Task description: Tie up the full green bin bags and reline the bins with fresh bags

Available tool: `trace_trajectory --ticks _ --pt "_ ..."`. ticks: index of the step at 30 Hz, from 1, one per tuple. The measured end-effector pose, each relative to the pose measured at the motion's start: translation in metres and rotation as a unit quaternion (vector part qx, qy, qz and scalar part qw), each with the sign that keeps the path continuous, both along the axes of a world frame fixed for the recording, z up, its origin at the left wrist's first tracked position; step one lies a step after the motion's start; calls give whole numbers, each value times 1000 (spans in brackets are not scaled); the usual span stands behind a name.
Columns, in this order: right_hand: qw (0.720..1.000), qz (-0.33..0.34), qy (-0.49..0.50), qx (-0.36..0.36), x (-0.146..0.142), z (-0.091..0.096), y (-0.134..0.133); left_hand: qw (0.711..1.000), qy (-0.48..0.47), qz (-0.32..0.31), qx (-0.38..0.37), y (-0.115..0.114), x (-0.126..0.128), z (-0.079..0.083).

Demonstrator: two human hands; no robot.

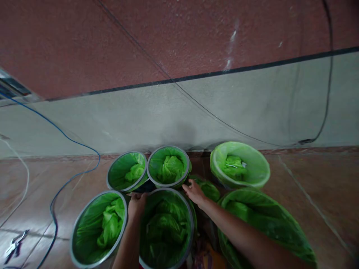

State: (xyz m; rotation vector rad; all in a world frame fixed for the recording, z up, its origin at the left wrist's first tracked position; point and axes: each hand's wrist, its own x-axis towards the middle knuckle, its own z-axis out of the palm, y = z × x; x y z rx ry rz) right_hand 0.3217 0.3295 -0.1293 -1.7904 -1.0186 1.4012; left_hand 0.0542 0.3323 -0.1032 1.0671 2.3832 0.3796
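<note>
Green-lined bins stand on a tiled floor (322,186) by a wall (134,116). The left hand (137,204) is between the near-left bin (85,222) and near-middle bin (192,224). The right hand (195,192) is just beside the far-middle bin (168,185). Whether either grip is open or closed cannot be told. Two bins sit farther right.

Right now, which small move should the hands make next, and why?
Perhaps take a firm hold of the near middle bin: the left hand and right hand flank its far side, but no clear grip shows.
</note>
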Motion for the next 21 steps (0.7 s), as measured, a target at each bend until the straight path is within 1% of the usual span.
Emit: trace_trajectory --ticks 2,4,6,8,10,12,14,17,19,21 --pt "999 29 -31 20 15 4 -16 997 47 -57 -17 -25 7 5" --pt "997 47 -45 52 34 11 -36 991 85 -95 -37 -50 10 7" --pt "995 36 -47 81 57 20 -59 984 106 -122 -74 -71 11 8" --pt "995 2 -44 93 84 28 -84 978 113 -139 -107 -85 8 9" --pt "993 -51 -52 88 115 34 -109 974 117 -148 -124 -91 4 9" --pt "988 -106 -83 74 147 35 -133 973 119 -152 -125 -92 1 10" --pt "980 -134 -132 64 175 33 -154 975 122 -145 -116 -90 0 11" --pt "964 -119 -234 51 203 29 -181 978 127 -121 -109 -88 4 17" --pt "951 -94 -293 36 210 30 -195 979 128 -106 -121 -90 10 25" --pt "943 -62 -327 26 209 35 -206 978 138 -96 -123 -94 19 36"
